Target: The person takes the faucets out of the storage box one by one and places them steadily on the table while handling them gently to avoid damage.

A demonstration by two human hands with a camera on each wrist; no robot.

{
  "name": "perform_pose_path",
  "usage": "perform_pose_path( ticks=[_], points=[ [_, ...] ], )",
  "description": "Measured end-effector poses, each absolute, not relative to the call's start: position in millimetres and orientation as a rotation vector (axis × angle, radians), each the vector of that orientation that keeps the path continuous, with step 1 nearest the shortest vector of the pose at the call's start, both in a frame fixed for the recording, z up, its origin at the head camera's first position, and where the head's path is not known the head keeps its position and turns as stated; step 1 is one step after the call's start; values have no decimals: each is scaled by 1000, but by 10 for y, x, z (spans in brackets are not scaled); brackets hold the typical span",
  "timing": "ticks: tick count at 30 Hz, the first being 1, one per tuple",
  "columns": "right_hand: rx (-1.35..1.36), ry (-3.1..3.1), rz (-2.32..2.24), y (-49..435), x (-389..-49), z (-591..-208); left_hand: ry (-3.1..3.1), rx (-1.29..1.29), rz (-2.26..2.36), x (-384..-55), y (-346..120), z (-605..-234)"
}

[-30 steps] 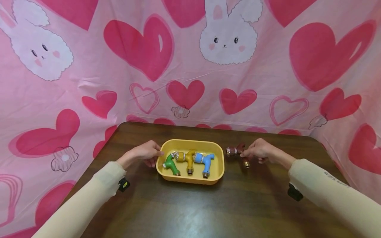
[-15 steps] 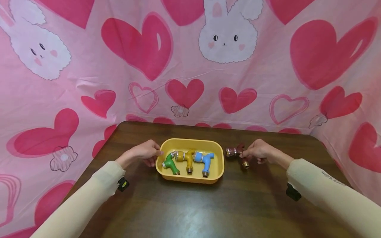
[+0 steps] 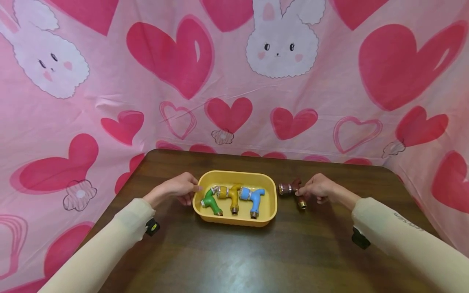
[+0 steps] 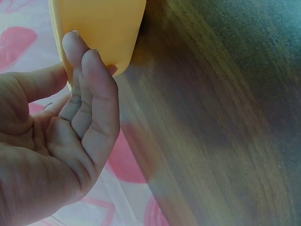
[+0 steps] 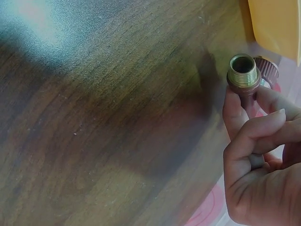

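My left hand pinches the left rim of a yellow plastic tub, thumb over the edge and fingers against the outer wall. Inside the tub lie a green tap, a yellow tap and a blue tap, side by side. To the right of the tub, my right hand pinches a dark red tap by its body. Its brass threaded end faces the right wrist camera. Part of the red tap's body is hidden behind my fingers.
The dark wooden table carries everything, and its back edge runs close behind the tub. A pink curtain with hearts and rabbits hangs behind the table and on both sides.
Both hands keep their holds, and the tub with its taps stays in place. The red tap and my right hand shift only very slightly.
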State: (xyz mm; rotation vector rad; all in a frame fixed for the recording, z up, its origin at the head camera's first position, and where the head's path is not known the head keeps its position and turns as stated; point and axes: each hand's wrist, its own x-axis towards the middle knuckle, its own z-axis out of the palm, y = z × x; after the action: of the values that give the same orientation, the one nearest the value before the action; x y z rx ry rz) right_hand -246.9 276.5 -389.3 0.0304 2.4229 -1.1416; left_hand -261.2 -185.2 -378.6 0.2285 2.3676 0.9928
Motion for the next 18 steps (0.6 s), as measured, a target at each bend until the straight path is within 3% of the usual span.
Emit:
perform_pose_path(
  ticks=[18],
  points=[
    [43,2410,-1148,2792,-2446,-3962,2376,250,975,-2632,-1859,-3812]
  ],
)
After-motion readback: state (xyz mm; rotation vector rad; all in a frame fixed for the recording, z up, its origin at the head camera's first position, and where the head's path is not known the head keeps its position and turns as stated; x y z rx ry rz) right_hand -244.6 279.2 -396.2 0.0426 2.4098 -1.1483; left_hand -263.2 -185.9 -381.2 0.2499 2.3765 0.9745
